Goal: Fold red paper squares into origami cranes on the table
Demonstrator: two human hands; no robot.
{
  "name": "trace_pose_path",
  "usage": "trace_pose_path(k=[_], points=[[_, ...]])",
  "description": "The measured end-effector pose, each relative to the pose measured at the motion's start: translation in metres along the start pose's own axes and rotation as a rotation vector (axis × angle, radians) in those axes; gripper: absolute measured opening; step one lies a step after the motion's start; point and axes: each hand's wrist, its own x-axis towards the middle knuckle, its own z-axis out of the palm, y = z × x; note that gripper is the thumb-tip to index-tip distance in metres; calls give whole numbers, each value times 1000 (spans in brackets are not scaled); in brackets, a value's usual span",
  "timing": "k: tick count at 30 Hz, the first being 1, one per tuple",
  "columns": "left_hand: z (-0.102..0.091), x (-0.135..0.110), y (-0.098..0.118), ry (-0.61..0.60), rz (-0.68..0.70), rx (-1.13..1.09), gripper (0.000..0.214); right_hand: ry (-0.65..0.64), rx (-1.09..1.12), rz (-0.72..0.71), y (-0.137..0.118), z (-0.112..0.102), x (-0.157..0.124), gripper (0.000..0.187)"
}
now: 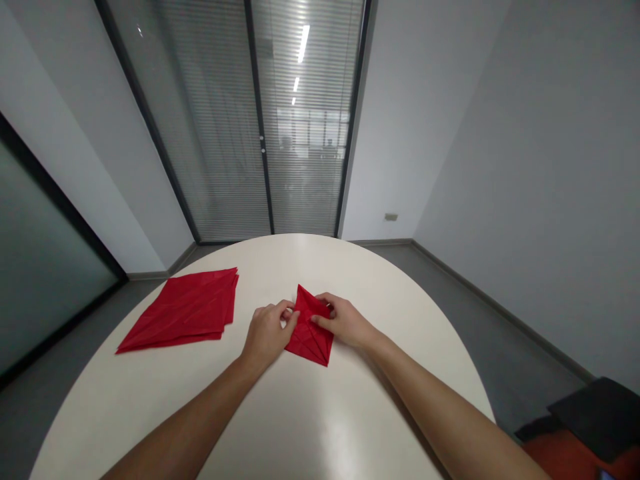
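A small folded red napkin lies on the round white table, with creases and layered flaps on its upper face. My left hand pinches its left edge between thumb and fingers. On the other side my right hand grips the right edge, its thumb on top and its fingers partly hidden behind the fold. One pointed corner of the napkin rises between the two hands, and another points toward me.
A stack of larger red napkins rests on the left part of the white table. Beyond the table stand a glass partition with blinds and grey walls. A black and orange object sits at the lower right.
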Motion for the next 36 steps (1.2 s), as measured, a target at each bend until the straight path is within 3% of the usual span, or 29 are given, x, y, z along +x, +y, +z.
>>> trace_pose_path(k=[2,7,11,16,23,28,33,36], points=[[0,0,0,-7,34,-3,9,12,-11,-20,-5,-1,-1,25],[-3,-1,3,-26,158,23,10,129,50,-120,-16,-2,1,34],[-3,-1,4,-34,238,30,10,126,78,-181,-21,-4,2,25],[-2,-1,1,-43,258,26,10,94,110,-174,-20,-5,4,18],[-3,-1,3,-37,244,-2,9,70,210,-128,-24,-4,2,22],[-2,-2,3,20,168,-24,11,81,139,-164,-20,-2,1,21],[-1,0,0,73,-50,-57,10,109,20,-62,-4,-6,2,51],[0,1,-3,78,-156,-90,8,70,-25,-9,2,-4,1,53]])
